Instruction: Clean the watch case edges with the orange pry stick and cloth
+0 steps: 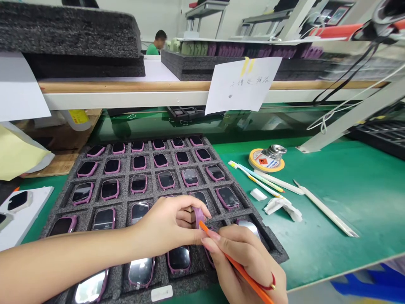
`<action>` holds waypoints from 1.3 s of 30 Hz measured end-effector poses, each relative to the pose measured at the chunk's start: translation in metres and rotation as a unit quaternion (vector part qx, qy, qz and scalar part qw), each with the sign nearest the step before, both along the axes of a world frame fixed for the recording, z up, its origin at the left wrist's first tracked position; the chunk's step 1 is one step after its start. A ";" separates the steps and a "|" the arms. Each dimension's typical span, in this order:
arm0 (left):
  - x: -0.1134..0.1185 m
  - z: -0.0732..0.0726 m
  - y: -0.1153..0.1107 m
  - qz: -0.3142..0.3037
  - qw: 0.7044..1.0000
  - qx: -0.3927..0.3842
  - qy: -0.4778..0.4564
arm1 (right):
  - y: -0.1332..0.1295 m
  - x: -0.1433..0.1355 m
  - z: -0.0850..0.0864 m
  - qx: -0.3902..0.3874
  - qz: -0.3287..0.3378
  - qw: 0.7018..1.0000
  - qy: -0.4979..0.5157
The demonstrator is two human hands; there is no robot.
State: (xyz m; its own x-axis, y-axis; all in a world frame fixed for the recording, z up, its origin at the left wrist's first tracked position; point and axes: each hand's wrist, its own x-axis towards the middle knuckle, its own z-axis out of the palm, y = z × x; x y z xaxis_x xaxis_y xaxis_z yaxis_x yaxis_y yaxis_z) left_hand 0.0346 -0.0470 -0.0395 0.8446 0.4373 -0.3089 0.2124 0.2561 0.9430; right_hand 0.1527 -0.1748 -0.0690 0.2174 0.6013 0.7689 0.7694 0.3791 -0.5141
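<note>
Pinched in my left hand [171,219] is a purple watch case [198,215], seen edge-on and partly hidden by the fingers. My right hand [247,261] grips a slim orange stick-like tool [242,272], its tip touching or very near the purple case. Both hands are above a dark foam tray [122,236] divided into square pockets. Purple-rimmed watches with dark glossy screens, such as this watch [228,197], lie in its pockets. Several pockets are hidden under my hands and left forearm.
Right of the tray lie toothbrushes [259,179], a white-handled blade [329,211], crumpled tissue [283,207] and a yellow tape roll [266,160] with a metal-topped item. A shelf [126,99] crosses ahead, bearing foam trays. White watches [19,201] lie at left. A person [155,47] is far behind.
</note>
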 end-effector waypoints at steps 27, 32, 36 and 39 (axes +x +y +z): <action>0.000 -0.001 -0.004 0.002 1.000 0.018 0.008 | 0.004 -0.007 -0.001 0.060 -0.077 0.995 -0.017; 0.001 -0.001 -0.003 0.000 1.000 0.024 0.011 | 0.005 -0.008 -0.003 0.059 -0.063 0.996 -0.013; 0.001 -0.001 -0.003 -0.001 1.000 0.026 0.010 | 0.007 -0.009 -0.003 0.072 -0.060 0.996 -0.004; 0.000 0.000 -0.004 0.000 1.000 0.025 0.009 | 0.008 -0.010 -0.003 0.069 -0.057 0.996 0.004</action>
